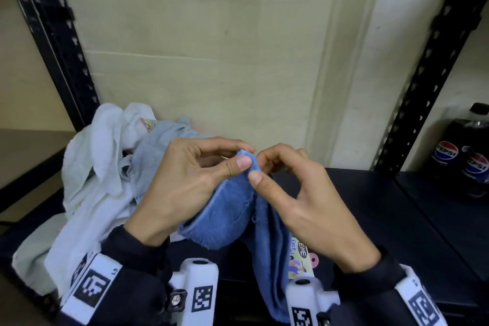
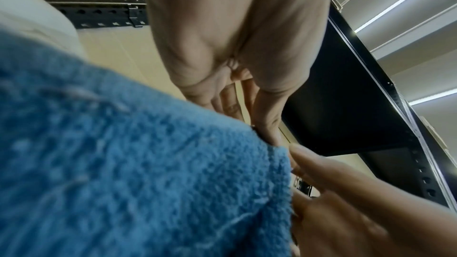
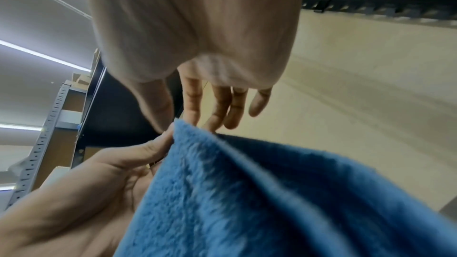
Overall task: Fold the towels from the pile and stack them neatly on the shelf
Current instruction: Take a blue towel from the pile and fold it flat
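Both hands hold up a blue towel (image 1: 232,209) over the dark shelf (image 1: 383,214). My left hand (image 1: 243,157) pinches the towel's top corner between thumb and forefinger. Right beside it, my right hand (image 1: 258,168) pinches the same top edge. The towel hangs down between my wrists, with a printed label (image 1: 301,259) on its lower part. In the left wrist view the blue towel (image 2: 148,163) fills the lower left under my left hand (image 2: 268,134). In the right wrist view my right hand (image 3: 176,121) meets the peak of the blue towel (image 3: 247,192).
A loose pile of white and pale grey towels (image 1: 105,167) lies on the shelf's left side. Black slotted uprights (image 1: 60,42) frame the bay. Pepsi bottles (image 1: 463,156) stand in the bay to the right. A pale wall panel (image 1: 211,47) closes the back.
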